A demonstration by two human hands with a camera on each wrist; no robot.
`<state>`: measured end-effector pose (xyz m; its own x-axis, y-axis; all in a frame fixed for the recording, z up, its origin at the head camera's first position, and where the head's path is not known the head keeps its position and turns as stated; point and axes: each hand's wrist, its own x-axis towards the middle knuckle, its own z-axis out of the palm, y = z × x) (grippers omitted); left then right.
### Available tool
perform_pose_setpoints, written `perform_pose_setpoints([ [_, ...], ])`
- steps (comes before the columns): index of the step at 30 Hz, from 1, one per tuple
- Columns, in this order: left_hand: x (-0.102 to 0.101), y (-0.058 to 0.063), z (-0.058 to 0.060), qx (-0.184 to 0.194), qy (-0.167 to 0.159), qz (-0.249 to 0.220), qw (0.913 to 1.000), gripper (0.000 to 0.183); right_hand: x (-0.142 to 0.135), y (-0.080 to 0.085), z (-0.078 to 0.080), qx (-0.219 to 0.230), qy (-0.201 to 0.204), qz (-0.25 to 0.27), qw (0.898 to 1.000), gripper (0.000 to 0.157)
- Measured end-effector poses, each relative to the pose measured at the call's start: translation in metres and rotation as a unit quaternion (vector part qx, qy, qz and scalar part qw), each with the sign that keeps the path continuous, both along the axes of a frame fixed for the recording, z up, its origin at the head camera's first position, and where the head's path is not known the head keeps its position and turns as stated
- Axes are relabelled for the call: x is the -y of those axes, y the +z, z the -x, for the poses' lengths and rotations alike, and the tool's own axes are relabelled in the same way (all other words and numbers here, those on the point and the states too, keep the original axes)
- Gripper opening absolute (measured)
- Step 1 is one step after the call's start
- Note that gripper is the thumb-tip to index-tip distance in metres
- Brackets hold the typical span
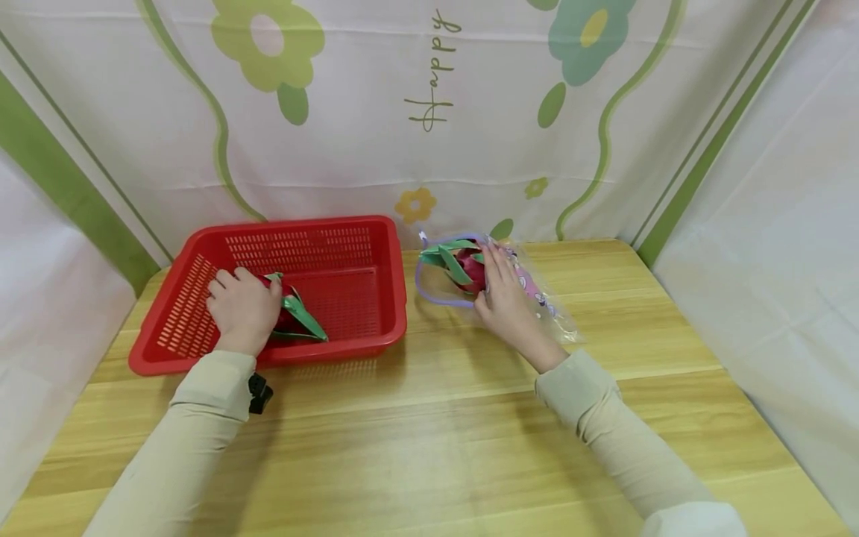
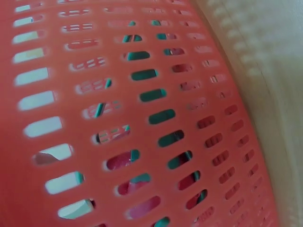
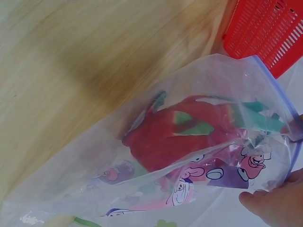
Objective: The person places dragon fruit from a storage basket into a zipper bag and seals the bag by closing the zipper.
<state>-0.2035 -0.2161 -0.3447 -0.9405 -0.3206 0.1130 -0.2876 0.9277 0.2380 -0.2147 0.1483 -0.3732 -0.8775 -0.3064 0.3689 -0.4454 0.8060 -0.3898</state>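
Note:
My left hand is down inside the red plastic basket, gripping a red dragon fruit with green leaves. Its fingertips are hidden. Through the slots of the basket wall, the left wrist view shows parts of that fruit. On the right, a second dragon fruit lies within a clear zip bag printed with cartoon figures. Its leaves point toward the purple-edged mouth. My right hand lies over the bag and fruit; in the right wrist view its thumb and a finger hold the bag near the mouth.
The basket and the bag stand side by side toward the back of a wooden table. A white flower-printed cloth hangs behind, with white cloth at both sides. A black strap device sits at the left wrist.

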Motion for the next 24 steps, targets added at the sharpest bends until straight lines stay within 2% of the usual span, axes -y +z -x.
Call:
perform_pose_setpoints([
  [6,0.000,-0.003,0.004,0.052,0.024,-0.037,0.9977,0.075,0.000,0.000,0.000,0.003,0.000,0.000,1.000,0.075],
  [13,0.001,-0.006,0.008,0.119,0.048,-0.115,0.9851,0.087,0.000,0.002,0.000,0.001,0.002,-0.004,1.000,0.074],
  [19,0.000,-0.011,0.008,0.144,0.047,-0.161,0.9752,0.095,0.000,0.001,0.000,0.002,0.002,-0.001,1.000,0.075],
  [24,-0.001,-0.015,0.007,0.140,0.036,-0.177,0.9735,0.099,0.002,0.001,-0.001,0.013,0.002,0.005,1.000,0.076],
])
